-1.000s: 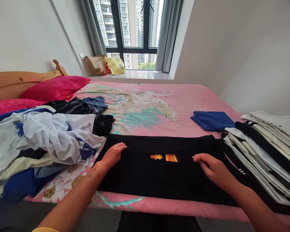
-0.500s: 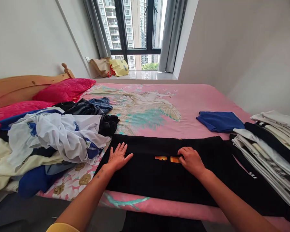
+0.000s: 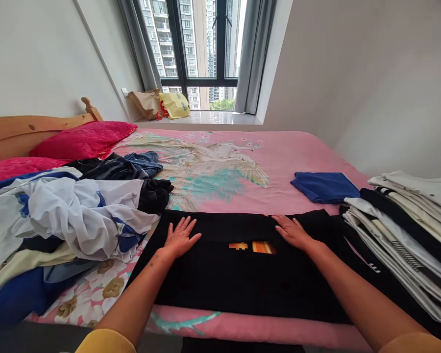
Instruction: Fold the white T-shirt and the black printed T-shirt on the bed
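A black garment (image 3: 220, 279) with a small orange print lies flat along the near edge of the bed, its far part folded over. On its left end my left hand (image 3: 182, 238) rests palm down with the fingers spread. My right hand (image 3: 291, 230) lies flat near the far edge on the right, fingers stretched out. Neither hand grips anything. The garment's right end runs beside a stack of folded clothes (image 3: 400, 245), and its exact outline there is hard to make out against other black cloth.
A loose heap of clothes (image 3: 84, 211) covers the bed's left side, before red pillows (image 3: 84, 139). Folded blue cloth (image 3: 324, 187) lies on the pink bedsheet (image 3: 220, 191) at the right. Paper and yellow bags (image 3: 174, 105) stand on the windowsill.
My right hand has moved from beside the orange print to the garment's far edge, and its curled fingers have straightened. More of the print shows. My left hand stays in place.
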`<state>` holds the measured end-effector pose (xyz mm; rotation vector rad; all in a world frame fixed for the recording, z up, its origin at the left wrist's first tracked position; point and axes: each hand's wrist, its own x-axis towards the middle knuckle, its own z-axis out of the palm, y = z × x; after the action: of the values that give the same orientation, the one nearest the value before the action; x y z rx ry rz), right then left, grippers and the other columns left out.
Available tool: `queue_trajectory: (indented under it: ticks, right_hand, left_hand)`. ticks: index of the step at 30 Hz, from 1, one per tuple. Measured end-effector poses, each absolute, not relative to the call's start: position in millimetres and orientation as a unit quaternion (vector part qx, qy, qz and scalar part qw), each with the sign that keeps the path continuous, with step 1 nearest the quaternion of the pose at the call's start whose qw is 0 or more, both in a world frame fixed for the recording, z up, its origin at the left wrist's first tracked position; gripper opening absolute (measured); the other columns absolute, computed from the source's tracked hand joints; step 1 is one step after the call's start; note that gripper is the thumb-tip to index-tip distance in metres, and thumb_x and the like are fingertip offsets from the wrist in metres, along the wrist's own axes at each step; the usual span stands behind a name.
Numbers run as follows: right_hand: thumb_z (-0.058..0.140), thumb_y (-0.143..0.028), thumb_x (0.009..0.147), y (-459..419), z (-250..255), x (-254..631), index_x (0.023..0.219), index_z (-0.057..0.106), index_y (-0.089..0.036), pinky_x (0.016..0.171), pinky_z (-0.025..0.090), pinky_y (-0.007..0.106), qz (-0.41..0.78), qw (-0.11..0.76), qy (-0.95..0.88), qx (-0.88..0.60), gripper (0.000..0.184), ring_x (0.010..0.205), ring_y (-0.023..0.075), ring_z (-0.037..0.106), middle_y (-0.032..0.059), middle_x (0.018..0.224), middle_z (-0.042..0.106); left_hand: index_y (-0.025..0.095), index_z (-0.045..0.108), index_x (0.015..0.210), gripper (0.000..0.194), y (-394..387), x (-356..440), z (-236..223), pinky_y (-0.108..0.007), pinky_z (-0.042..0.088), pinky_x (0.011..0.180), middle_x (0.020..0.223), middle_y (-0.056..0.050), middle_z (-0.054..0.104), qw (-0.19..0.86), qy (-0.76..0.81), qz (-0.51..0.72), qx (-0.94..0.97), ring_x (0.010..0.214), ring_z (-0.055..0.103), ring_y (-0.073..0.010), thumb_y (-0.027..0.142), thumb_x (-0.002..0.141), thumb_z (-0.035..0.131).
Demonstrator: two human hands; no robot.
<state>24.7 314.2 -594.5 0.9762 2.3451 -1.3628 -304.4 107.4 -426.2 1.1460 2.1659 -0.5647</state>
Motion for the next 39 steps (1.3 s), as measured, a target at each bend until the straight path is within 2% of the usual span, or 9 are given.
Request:
queue_trajectory:
  ticks: [2, 4, 7, 10, 16, 24, 28, 32, 39]
  right_hand:
    - [0.036, -0.036, 0.09, 320.2, -616.6, 39.3, 0.13, 0.046, -0.023, 0.104, 0.029, 0.054, -0.414, 0.142, 0.82, 0.369, 0.043, 0.131, 0.026, 0.035, 0.0088, 0.14, 0.042]
    - [0.038, -0.031, 0.089, 328.7, -626.0, 43.8, 0.127, 0.05, -0.021, 0.103, 0.031, 0.051, -0.388, 0.129, 0.831, 0.376, 0.041, 0.127, 0.0252, 0.041, 0.0103, 0.136, 0.048]
    - [0.044, -0.024, 0.085, 341.5, -622.6, 34.7, 0.117, 0.057, -0.018, 0.101, 0.035, 0.043, -0.383, 0.064, 0.858, 0.336, 0.035, 0.116, 0.0217, 0.05, 0.0096, 0.121, 0.059]
    - [0.046, -0.024, 0.085, 348.2, -616.5, 20.9, 0.109, 0.061, -0.019, 0.098, 0.039, 0.038, -0.4, 0.011, 0.875, 0.273, 0.028, 0.108, 0.0197, 0.054, 0.0082, 0.111, 0.062]
    - [0.042, -0.026, 0.09, 345.4, -624.9, 3.1, 0.107, 0.061, -0.021, 0.091, 0.043, 0.034, -0.416, -0.022, 0.886, 0.205, 0.026, 0.1, 0.0191, 0.055, 0.0071, 0.105, 0.063]
    - [0.034, -0.023, 0.092, 352.6, -627.4, -16.7, 0.093, 0.059, -0.016, 0.087, 0.042, 0.033, -0.382, 0.042, 0.899, 0.209, 0.026, 0.093, 0.02, 0.054, 0.0104, 0.093, 0.061]
    - [0.04, -0.025, 0.089, 359.9, -623.6, -16.4, 0.103, 0.056, -0.018, 0.085, 0.042, 0.029, -0.422, 0.04, 0.891, 0.165, 0.022, 0.093, 0.0175, 0.055, 0.0072, 0.098, 0.06]
    - [0.037, -0.027, 0.092, 359.2, -623.9, -16.6, 0.096, 0.059, -0.018, 0.085, 0.041, 0.03, -0.383, 0.039, 0.916, 0.115, 0.024, 0.094, 0.019, 0.054, 0.0087, 0.098, 0.06]
    - [0.035, -0.027, 0.093, 359.8, -628.9, -32.3, 0.093, 0.058, -0.017, 0.081, 0.04, 0.03, -0.342, 0.12, 0.918, 0.163, 0.024, 0.09, 0.0205, 0.055, 0.0104, 0.095, 0.062]
  left_hand:
    - [0.027, 0.033, 0.141, 0.067, 98.3, -321.4, -428.1, -0.063, 0.003, 0.107, 0.151, -0.009, 0.023, 0.296, 0.831, -0.241, 0.404, 0.14, 0.015, -0.0296, 0.062, 0.083, 0.035]
    - [0.027, 0.035, 0.14, 0.066, 94.3, -333.5, -430.1, -0.062, 0.005, 0.107, 0.15, -0.009, 0.026, 0.283, 0.836, -0.249, 0.399, 0.139, 0.017, -0.0295, 0.061, 0.083, 0.034]
    - [0.026, 0.047, 0.131, 0.053, 95.8, -343.4, -433.2, -0.059, 0.016, 0.108, 0.144, -0.009, 0.039, 0.247, 0.842, -0.234, 0.42, 0.134, 0.03, -0.028, 0.051, 0.086, 0.038]
    - [0.023, 0.056, 0.124, 0.042, 99.0, -355.5, -437.2, -0.047, 0.031, 0.106, 0.136, -0.009, 0.049, 0.221, 0.824, -0.198, 0.482, 0.128, 0.041, -0.0245, 0.037, 0.089, 0.037]
    - [0.023, 0.061, 0.117, 0.038, 106.7, -389.6, -450.6, -0.041, 0.037, 0.102, 0.127, -0.008, 0.058, 0.203, 0.781, -0.185, 0.561, 0.121, 0.048, -0.0241, 0.03, 0.087, 0.039]
    - [0.023, 0.068, 0.095, 0.033, 115.4, -410.1, -463.8, -0.036, 0.044, 0.086, 0.094, -0.007, 0.066, 0.196, 0.791, -0.184, 0.55, 0.093, 0.058, -0.0229, 0.038, 0.087, 0.04]
    - [0.02, 0.067, 0.088, 0.033, 116.7, -413.0, -465.8, -0.033, 0.043, 0.086, 0.091, -0.006, 0.065, 0.212, 0.789, -0.164, 0.553, 0.091, 0.058, -0.0209, 0.038, 0.088, 0.039]
    - [0.021, 0.066, 0.093, 0.034, 116.6, -412.6, -465.0, -0.032, 0.042, 0.087, 0.094, -0.006, 0.064, 0.217, 0.777, -0.145, 0.572, 0.093, 0.057, -0.0207, 0.041, 0.088, 0.039]
    - [0.021, 0.063, 0.082, 0.039, 119.7, -422.7, -475.1, -0.032, 0.042, 0.081, 0.081, -0.005, 0.063, 0.213, 0.786, -0.172, 0.554, 0.085, 0.057, -0.0198, 0.044, 0.089, 0.032]
